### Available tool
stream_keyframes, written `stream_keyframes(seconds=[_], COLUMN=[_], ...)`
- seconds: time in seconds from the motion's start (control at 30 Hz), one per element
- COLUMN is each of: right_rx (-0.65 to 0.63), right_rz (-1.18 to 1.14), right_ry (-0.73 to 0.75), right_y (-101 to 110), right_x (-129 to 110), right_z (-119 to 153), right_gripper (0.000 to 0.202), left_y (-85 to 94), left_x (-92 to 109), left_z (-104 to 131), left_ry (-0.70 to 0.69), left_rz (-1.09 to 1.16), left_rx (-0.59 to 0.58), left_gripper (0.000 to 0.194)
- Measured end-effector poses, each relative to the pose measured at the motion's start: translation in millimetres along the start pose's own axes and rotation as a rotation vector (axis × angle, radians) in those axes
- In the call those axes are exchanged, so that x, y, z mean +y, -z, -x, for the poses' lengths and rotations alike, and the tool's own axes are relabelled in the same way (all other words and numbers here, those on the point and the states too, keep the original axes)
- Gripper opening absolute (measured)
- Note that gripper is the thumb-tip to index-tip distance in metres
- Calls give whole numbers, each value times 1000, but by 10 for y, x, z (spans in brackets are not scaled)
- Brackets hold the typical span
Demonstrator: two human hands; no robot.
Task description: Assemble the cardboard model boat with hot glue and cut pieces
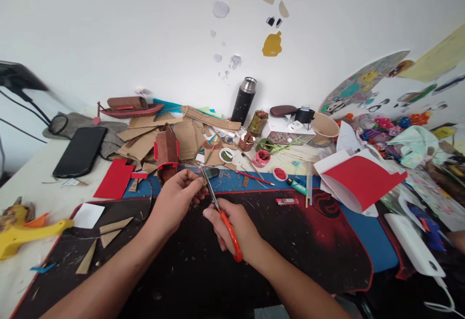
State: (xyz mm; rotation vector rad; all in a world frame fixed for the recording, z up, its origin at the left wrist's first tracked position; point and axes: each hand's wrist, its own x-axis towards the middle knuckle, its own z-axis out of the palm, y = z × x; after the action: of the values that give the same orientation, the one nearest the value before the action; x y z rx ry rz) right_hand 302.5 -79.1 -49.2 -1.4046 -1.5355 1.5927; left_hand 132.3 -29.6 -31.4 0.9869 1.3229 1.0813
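Over the far part of the black mat [301, 251] on the cluttered desk [32, 178], the right hand [241, 222] grasps scissors [217, 206]; they look rigid and modestly heavy, the metal blades [210, 188] probably slippery, so the orange handle [238, 253] is the place to hold. Just left of the blades, the left hand [178, 193] pinches a small pale piece [204, 182]; whether the blades touch it I cannot tell. It looks light and fairly stiff, perhaps cardboard that could crease, best held by its edge

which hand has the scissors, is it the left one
No, the orange-handled scissors are in the right hand.
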Motion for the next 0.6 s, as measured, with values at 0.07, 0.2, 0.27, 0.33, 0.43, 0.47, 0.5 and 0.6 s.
stream_keyframes(seconds=[0.07,0.2,0.27,0.33,0.43,0.47,0.5,0.6], right_rx=[8,23,30,43,51,49,45,59], right_rz=[3,-8,-28,-41,4,38,81,303], right_ry=[-13,2,15,22,9,-4,-21,-21], right_y=[-15,-22,9,73,228,291,357,546], right_x=[19,32,26,24,42,49,53,28], right_z=[-2,2,2,3,18,28,40,85], right_gripper=[36,37,40,42,41,41,41,40], left_y=[-5,-16,-14,2,61,89,118,200], left_x=[-5,-10,-1,17,50,59,65,57], left_z=[9,26,34,42,66,81,98,162], left_ry=[3,9,7,6,-6,-15,-25,-59], left_rz=[3,30,43,35,-47,-94,-150,-332], left_rx=[2,-2,-8,-17,-48,-69,-90,-128], left_gripper=[29,31,32,34,36,37,38,38])
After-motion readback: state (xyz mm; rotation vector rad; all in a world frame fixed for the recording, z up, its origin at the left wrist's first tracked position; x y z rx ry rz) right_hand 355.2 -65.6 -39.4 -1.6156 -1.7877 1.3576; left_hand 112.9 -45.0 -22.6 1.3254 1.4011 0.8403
